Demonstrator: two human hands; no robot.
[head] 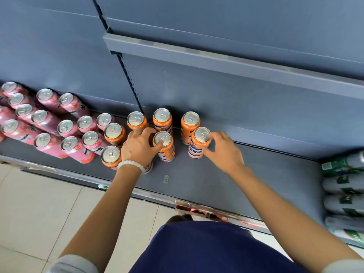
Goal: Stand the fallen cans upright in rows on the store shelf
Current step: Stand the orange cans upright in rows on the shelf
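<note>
Green-labelled bottles [343, 186] lie stacked at the right — pale tiled floor [39, 213] below.

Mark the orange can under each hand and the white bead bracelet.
Left-hand orange can [165, 148], head view, on its orange side.
Right-hand orange can [199, 135], head view, on its silver lid.
White bead bracelet [131, 164], head view, beads at the wrist.

Orange can [199, 143] under the right hand: blue Chinese characters on a white band, a small red logo above them; characters too blurred to read surely. Pink cans [86, 151] at left: dark lettering running down the side, looks like "MIRINDA", partly cut off. Bottles [343, 184] at right: green labels, print illegible. Shelf-edge tags [187, 207]: unreadable.
</note>
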